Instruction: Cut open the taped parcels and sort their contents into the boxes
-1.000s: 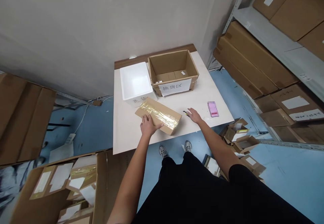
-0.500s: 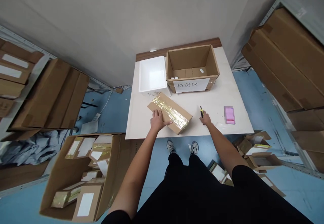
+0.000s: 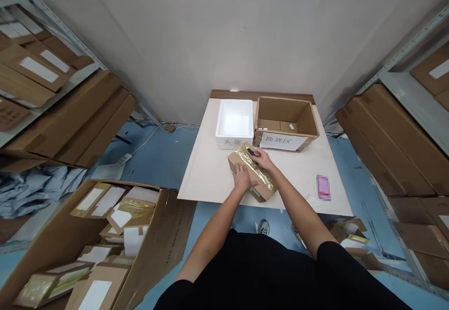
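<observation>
A long brown cardboard box [image 3: 257, 179] lies at a slant near the front of the white-topped table, with shiny clear tape along its top. My left hand [image 3: 242, 177] presses on the box's near side, fingers and thumb spread. In my right hand [image 3: 263, 158] is a black and yellow utility knife [image 3: 250, 151], its front end at the far end of the tape; whether the blade touches it is too small to tell. Just behind stand a white foam box [image 3: 234, 141] and an open carton [image 3: 287, 141] with a handwritten paper label.
A pink packet [image 3: 323, 188], blurred out, lies on the table [image 3: 203, 179] at the right. On the floor at left, a large open carton [image 3: 168, 235] holds several taped parcels. Shelves with cartons [image 3: 393, 137] flank both sides. More opened boxes [image 3: 351, 235] lie below the table's right side.
My right hand has brought the utility knife from the bare tabletop over to the box's taped top. My left hand stays on the box. The view has shifted, and one shoe is now mostly hidden.
</observation>
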A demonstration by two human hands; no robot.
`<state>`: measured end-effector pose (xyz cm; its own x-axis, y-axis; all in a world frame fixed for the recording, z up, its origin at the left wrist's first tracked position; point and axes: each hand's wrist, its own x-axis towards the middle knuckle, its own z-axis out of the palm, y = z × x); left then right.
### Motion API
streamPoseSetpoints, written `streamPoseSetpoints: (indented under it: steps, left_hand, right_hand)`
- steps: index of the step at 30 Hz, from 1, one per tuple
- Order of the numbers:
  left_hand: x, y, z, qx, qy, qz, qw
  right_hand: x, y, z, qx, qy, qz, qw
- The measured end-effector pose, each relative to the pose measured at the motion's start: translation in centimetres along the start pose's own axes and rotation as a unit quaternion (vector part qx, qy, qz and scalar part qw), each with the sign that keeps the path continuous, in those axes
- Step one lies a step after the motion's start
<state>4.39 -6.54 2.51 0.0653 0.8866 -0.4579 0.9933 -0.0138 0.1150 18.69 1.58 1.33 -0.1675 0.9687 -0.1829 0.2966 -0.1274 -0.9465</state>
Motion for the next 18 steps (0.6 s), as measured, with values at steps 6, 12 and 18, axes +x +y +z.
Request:
streamPoseSetpoints:
  steps: [6, 12, 18]
  left_hand:
    - [0.5, -2.2, -0.5, -0.018, 0.033, 0.069, 0.997]
    - [1.8, -5.8, -1.2, -0.040, 0.030, 0.092, 0.995]
    - [2.2, -5.8, -1.0, -0.057, 0.000, 0.090, 0.994]
  right_hand:
    - [1.7, -0.8, 3.9, -0.236, 0.021, -0.058, 0.970]
    - [-0.2, -0.3, 4.3, -0.348, 0.019, -0.045, 0.936]
    - [-0.8, -1.6, 4.8, -0.455, -0.019, -0.014, 0.890]
